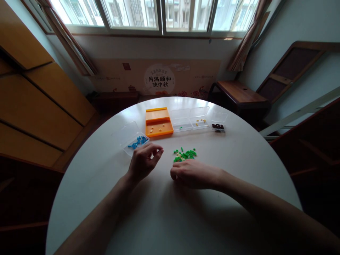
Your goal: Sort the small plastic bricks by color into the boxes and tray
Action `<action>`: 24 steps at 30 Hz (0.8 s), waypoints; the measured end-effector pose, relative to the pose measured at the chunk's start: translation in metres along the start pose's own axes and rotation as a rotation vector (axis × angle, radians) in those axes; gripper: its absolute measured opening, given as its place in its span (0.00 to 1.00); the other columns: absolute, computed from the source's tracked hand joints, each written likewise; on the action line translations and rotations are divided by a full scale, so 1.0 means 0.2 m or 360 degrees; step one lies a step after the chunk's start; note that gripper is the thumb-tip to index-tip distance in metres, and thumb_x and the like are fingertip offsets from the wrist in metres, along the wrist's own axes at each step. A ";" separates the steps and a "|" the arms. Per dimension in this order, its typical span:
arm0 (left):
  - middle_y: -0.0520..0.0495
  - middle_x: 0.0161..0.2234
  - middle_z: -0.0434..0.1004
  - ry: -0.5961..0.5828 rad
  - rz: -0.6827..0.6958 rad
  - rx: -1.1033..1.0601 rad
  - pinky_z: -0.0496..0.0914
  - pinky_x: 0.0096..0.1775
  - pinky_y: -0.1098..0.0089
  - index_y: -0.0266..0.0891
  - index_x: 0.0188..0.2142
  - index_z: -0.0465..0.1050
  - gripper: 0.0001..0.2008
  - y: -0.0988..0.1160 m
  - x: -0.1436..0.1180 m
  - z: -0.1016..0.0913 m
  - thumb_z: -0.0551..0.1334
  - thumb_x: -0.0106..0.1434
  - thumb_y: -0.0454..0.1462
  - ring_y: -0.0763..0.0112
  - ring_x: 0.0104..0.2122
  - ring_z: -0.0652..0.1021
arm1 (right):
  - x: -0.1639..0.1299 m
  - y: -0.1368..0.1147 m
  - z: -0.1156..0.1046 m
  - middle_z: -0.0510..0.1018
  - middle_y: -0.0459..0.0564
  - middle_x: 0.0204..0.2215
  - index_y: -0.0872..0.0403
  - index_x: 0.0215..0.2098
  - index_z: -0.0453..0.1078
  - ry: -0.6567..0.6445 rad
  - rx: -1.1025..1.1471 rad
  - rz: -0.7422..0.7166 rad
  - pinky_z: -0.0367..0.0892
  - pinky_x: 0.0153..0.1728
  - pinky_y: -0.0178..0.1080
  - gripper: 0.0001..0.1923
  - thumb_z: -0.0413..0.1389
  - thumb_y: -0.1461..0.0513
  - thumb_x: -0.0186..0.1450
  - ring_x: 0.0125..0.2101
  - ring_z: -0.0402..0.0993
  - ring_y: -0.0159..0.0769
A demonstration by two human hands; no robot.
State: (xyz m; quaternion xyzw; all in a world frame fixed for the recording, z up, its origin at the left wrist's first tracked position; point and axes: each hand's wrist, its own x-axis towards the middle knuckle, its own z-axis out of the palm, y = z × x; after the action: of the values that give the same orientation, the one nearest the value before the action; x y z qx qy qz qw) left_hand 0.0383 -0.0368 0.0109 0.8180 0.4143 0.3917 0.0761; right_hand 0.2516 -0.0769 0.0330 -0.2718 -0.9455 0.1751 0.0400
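Note:
On the white table, a loose pile of small green bricks (189, 154) with a few pale yellow pieces mixed in lies just beyond my right hand (195, 173). That hand rests low by the near edge of the pile, fingers curled under; whatever they hold, if anything, is hidden. My left hand (147, 159) hovers to the left of the pile, thumb and index finger pinched together, and what sits between the tips is too small to make out. Just behind it stands a clear box (126, 148) holding blue bricks (138, 141).
An orange case (159, 133) with several pale pieces lies open at the back. Beside it are a clear box (182, 128) with a green piece, another clear box (200, 124) with yellow pieces, and a small box of dark pieces (218, 126). The round table (87, 184) curves away behind them.

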 end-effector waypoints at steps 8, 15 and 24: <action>0.52 0.23 0.71 -0.0058 0.0085 0.0030 0.63 0.26 0.75 0.39 0.31 0.74 0.07 0.00 -0.01 0.02 0.59 0.63 0.36 0.78 0.21 0.68 | 0.01 -0.01 0.00 0.73 0.51 0.33 0.58 0.36 0.66 -0.0018 -0.0230 -0.0057 0.55 0.27 0.35 0.07 0.47 0.69 0.68 0.28 0.64 0.31; 0.51 0.24 0.72 -0.0151 0.0128 0.0087 0.63 0.26 0.75 0.38 0.32 0.74 0.07 0.00 -0.03 0.03 0.59 0.63 0.37 0.78 0.21 0.68 | 0.01 0.02 0.01 0.72 0.50 0.34 0.56 0.38 0.64 0.0140 -0.0102 -0.0011 0.54 0.26 0.34 0.08 0.44 0.67 0.70 0.27 0.63 0.30; 0.52 0.25 0.73 -0.0225 0.0354 0.0227 0.61 0.25 0.75 0.39 0.31 0.73 0.08 0.00 -0.05 0.02 0.57 0.64 0.35 0.78 0.21 0.70 | 0.05 0.18 0.00 0.74 0.48 0.30 0.56 0.37 0.64 0.0614 0.0206 0.0439 0.56 0.30 0.33 0.05 0.48 0.64 0.69 0.27 0.66 0.30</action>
State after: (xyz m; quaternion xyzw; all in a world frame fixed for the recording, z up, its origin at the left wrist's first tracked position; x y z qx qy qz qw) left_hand 0.0382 -0.0433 0.0024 0.8877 0.3414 0.3088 0.0030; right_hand 0.2606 -0.0423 0.0197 -0.4236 -0.8610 0.1840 0.2130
